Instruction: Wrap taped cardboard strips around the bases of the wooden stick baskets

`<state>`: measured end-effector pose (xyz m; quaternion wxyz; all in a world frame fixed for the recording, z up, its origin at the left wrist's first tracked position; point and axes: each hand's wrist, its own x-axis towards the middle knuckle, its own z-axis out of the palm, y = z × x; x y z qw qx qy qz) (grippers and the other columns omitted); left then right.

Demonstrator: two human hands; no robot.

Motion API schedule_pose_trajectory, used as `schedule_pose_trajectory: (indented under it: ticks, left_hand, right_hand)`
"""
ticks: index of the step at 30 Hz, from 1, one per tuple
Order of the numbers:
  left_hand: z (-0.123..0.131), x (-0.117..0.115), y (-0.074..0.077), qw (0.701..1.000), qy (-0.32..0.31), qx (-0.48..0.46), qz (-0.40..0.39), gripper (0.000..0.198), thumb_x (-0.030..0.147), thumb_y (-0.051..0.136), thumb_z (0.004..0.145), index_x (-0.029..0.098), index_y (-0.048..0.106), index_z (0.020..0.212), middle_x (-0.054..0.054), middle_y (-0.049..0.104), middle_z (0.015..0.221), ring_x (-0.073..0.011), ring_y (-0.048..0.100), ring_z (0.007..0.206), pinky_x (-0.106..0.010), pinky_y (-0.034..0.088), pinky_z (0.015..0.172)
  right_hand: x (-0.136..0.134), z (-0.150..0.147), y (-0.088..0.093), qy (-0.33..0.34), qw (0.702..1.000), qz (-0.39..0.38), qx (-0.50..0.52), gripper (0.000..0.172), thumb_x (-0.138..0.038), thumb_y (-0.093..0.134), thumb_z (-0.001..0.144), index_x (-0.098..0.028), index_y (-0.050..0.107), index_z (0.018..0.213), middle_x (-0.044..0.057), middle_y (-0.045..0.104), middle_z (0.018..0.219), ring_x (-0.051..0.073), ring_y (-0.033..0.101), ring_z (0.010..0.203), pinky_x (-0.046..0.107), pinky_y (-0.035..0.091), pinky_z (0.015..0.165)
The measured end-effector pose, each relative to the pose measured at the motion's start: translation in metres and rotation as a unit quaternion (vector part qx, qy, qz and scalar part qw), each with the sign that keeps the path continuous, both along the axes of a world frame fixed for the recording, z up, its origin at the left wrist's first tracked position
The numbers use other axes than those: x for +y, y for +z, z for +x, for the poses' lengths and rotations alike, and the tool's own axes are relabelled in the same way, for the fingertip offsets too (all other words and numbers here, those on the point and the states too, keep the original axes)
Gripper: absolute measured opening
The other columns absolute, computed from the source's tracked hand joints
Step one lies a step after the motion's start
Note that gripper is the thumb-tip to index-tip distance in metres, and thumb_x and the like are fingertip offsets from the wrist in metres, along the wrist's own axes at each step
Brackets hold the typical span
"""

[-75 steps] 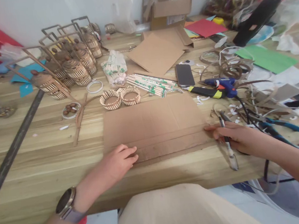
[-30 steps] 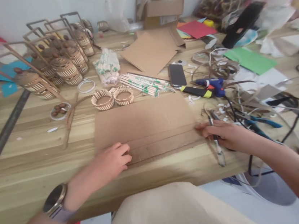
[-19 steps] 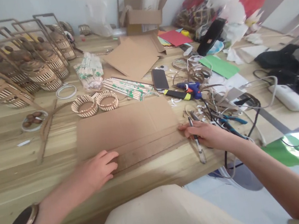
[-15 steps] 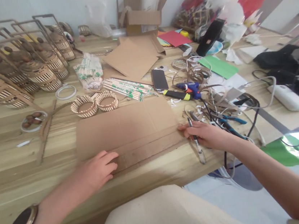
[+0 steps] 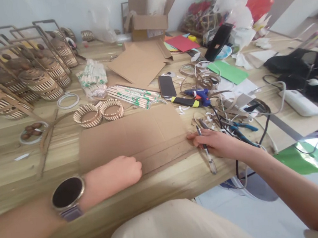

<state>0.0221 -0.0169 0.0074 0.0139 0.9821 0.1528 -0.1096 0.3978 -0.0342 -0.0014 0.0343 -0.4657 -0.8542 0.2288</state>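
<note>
A sheet of brown cardboard (image 5: 126,136) lies flat on the wooden table, with creased lines along its near side. My left hand (image 5: 120,172) is curled into a fist on the near edge of the cardboard, fingertips tucked out of sight. A watch (image 5: 68,192) is on that wrist. At the sheet's right end, my right hand (image 5: 215,141) touches the near right corner with its fingertips. A pen (image 5: 207,153) is held between the fingers of this hand, its clear end pointing toward me.
Two small slatted rings (image 5: 87,116), bundled sticks (image 5: 133,95) and a phone (image 5: 167,86) lie beyond the cardboard. To the right are a blue glue gun (image 5: 199,94), a cutter (image 5: 186,101), pliers (image 5: 243,128) and tangled cables. Several slatted lanterns (image 5: 41,83) stand at left.
My left hand has slid right along the near edge of the cardboard, and its spread fingers have curled into a fist. My right hand stays at the corner with the pen.
</note>
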Motion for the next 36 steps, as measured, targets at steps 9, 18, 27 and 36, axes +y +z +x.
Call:
schedule_pose_trajectory:
  ticks: [9, 18, 27, 36]
  left_hand:
    - [0.058, 0.048, -0.019, 0.974, -0.226, 0.016, 0.016, 0.015, 0.021, 0.083, 0.06, 0.022, 0.072, 0.07, -0.012, 0.041, 0.156, -0.0312, 0.028, 0.147, -0.044, 0.022, 0.12]
    - [0.088, 0.058, -0.015, 0.967, -0.253, 0.021, -0.027, 0.022, 0.014, 0.086, 0.048, 0.023, 0.075, 0.065, -0.006, 0.036, 0.159, -0.0353, 0.027, 0.147, -0.047, 0.018, 0.122]
    - [0.109, 0.062, -0.009, 0.963, -0.23, 0.12, -0.069, 0.05, 0.018, 0.097, 0.02, 0.024, 0.078, 0.066, 0.001, 0.023, 0.164, -0.0426, 0.023, 0.147, -0.049, 0.027, 0.119]
    - [0.114, 0.055, 0.002, 0.954, -0.232, 0.188, -0.017, 0.049, 0.03, 0.096, 0.034, 0.026, 0.081, 0.08, 0.006, 0.017, 0.165, -0.039, 0.012, 0.151, -0.048, 0.033, 0.117]
  right_hand:
    - [-0.002, -0.002, 0.001, 0.005, 1.0, 0.023, 0.014, 0.04, 0.002, 0.049, 0.072, -0.027, 0.066, 0.092, 0.003, 0.069, 0.109, 0.02, 0.065, 0.096, 0.031, 0.051, 0.083]
    - [0.001, -0.001, 0.002, 0.002, 1.0, 0.021, 0.013, 0.04, 0.001, 0.048, 0.076, -0.028, 0.067, 0.093, 0.003, 0.071, 0.11, 0.02, 0.065, 0.098, 0.032, 0.053, 0.082]
    - [-0.038, -0.026, 0.007, -0.199, 0.934, 0.116, 0.272, 0.022, -0.032, 0.045, 0.099, -0.025, 0.067, 0.102, 0.0, 0.071, 0.073, 0.017, 0.066, 0.065, 0.029, 0.051, 0.063]
    - [-0.077, -0.114, -0.036, -0.321, 0.88, 0.118, 0.329, 0.012, -0.018, 0.053, 0.089, -0.023, 0.062, 0.084, 0.0, 0.064, 0.071, 0.017, 0.062, 0.071, 0.028, 0.048, 0.064]
